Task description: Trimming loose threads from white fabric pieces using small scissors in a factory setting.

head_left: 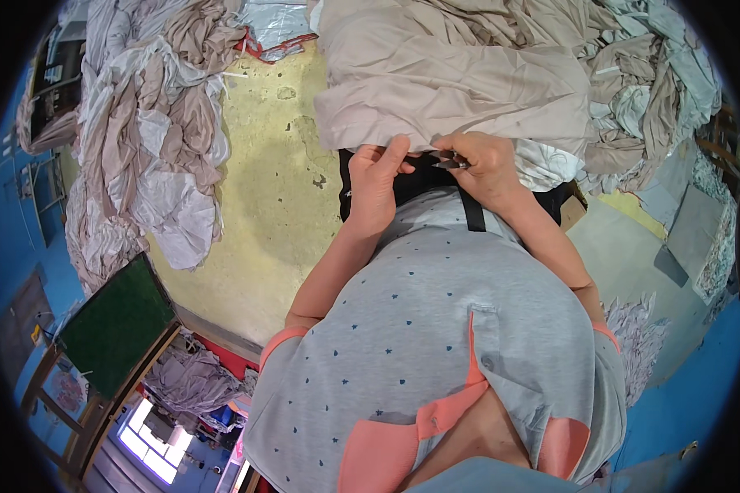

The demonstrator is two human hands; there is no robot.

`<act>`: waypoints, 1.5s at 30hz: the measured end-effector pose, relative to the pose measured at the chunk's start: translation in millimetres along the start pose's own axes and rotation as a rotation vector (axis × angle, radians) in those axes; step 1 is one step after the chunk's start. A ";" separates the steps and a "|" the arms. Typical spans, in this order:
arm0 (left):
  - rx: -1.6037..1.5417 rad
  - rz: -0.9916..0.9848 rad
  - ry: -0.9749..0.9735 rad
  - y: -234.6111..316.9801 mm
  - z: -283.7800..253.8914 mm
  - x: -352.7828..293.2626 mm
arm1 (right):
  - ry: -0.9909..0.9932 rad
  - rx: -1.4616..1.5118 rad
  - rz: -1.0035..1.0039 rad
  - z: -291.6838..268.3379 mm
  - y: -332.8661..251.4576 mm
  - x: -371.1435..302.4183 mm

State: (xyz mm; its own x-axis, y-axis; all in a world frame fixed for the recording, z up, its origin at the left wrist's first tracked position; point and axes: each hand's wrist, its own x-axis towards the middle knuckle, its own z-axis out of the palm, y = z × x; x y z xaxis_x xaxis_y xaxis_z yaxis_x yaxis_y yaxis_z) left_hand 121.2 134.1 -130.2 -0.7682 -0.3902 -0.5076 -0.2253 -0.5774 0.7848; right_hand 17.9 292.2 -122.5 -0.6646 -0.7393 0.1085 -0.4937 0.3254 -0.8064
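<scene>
Pale beige cloth [452,103] lies spread in front of me in wrinkled layers, its near edge hanging by my fingers. My left hand [376,177] pinches that edge between thumb and fingers. Close beside it on the right, my right hand [487,168] is closed around small dark metal thread snips [450,162], whose tips point left. The right thumb and forefinger also meet the edge of the cloth. Whether the blades touch any thread is too small to tell.
Heaped beige and white cloth [148,140] hangs at the left. More crumpled cloth [633,107] lies at the right. Between lies a worn yellow surface [263,156] with a silvery plastic bag [278,23] at its far end. A green board [115,329] stands lower left.
</scene>
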 end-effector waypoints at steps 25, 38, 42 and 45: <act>-0.374 0.046 -0.095 -3.7 17.0 4.9 | 0.119 0.472 0.516 4.8 42.6 33.9; -0.380 0.041 -0.078 -3.2 13.5 7.8 | 0.625 0.721 0.489 -74.8 52.2 -9.5; -0.338 0.040 -0.031 -4.0 9.5 6.0 | 0.737 0.766 0.416 -125.5 54.5 -64.3; -0.260 0.005 -0.066 -12.1 1.4 8.8 | 0.811 0.677 0.548 -139.0 54.2 -102.7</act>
State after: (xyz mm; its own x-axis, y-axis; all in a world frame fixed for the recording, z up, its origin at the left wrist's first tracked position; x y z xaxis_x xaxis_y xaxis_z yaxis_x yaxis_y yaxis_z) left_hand 116.3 138.7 -143.7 -0.8082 -0.3508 -0.4730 -0.0666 -0.7436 0.6653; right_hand -18.6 467.7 -96.5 -0.9759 0.0692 -0.2068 0.2016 -0.0752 -0.9766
